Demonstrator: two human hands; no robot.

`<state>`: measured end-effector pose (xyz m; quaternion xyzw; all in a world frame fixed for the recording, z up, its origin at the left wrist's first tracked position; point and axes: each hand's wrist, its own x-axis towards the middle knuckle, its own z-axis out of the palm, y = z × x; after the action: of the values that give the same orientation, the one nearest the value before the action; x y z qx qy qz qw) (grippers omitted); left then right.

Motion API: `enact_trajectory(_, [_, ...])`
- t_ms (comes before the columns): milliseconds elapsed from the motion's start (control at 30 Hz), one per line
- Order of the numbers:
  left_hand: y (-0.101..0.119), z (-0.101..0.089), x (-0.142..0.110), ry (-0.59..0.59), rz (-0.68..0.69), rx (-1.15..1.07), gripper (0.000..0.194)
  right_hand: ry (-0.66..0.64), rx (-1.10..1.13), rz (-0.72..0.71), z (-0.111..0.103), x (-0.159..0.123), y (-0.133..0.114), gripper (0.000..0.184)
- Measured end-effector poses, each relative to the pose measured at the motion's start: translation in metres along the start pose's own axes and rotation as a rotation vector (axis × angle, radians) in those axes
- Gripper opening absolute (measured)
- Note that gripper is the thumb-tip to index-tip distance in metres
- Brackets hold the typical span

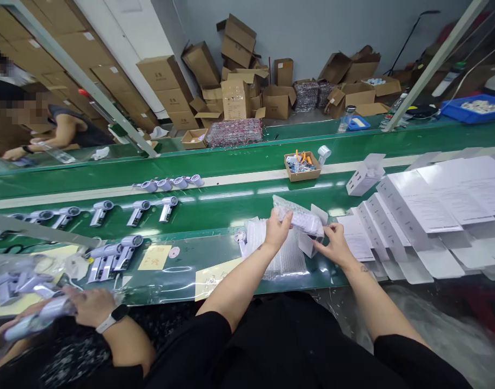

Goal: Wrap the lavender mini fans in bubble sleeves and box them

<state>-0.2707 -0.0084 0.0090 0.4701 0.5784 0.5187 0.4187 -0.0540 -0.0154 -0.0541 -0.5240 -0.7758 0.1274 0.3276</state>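
Note:
My left hand (276, 231) is closed around a bubble-wrap pouch (298, 217) with a pale, elongated item inside. At the pouch's right end, my right hand (335, 246) pinches a small white carton (306, 245) by its edges. The carton's flaps stand out, and the pouch's end meets its opening; how far inside it lies is hidden. Under both hands is a stack of flat bubble-wrap pouches (286, 262) on the green bench. A small pale handheld fan (240, 237) lies by the stack's left edge.
Folded white cartons (397, 232) with printed sheets (428, 197) are stacked at right. A parts box (303, 172) and an upright white carton (365, 175) stand beyond. Handheld fans (139, 212) line the belt. A co-worker's hand (91, 307) holds a fan at lower left.

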Motion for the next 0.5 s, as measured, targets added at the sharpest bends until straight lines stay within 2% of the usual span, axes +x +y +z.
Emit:
enact_trajectory(100, [0.003, 0.014, -0.009, -0.068, 0.263, 0.555, 0.032, -0.005, 0.052, 0.023, 0.006, -0.009, 0.005, 0.042])
enact_trajectory(200, [0.014, 0.040, -0.016, -0.271, 0.435, 0.902, 0.031, 0.001, 0.104, 0.073, 0.011, -0.013, 0.005, 0.046])
enact_trajectory(300, [0.030, 0.065, -0.007, -0.491, 0.399, 1.030, 0.032, 0.023, 0.111, 0.055, 0.015, -0.015, 0.003, 0.048])
enact_trajectory(400, [0.039, 0.067, 0.003, -0.673, 0.304, 1.084, 0.049, 0.063, 0.114, 0.024, 0.015, -0.022, 0.005, 0.047])
enact_trajectory(433, [0.037, 0.064, 0.003, -0.690, 0.344, 1.091, 0.055, 0.074, 0.118, 0.029, 0.015, -0.026, 0.007, 0.044])
enact_trajectory(500, [0.027, 0.055, -0.006, -0.663, 0.533, 1.089, 0.053, 0.076, 0.130, 0.040, 0.016, -0.032, 0.012, 0.042])
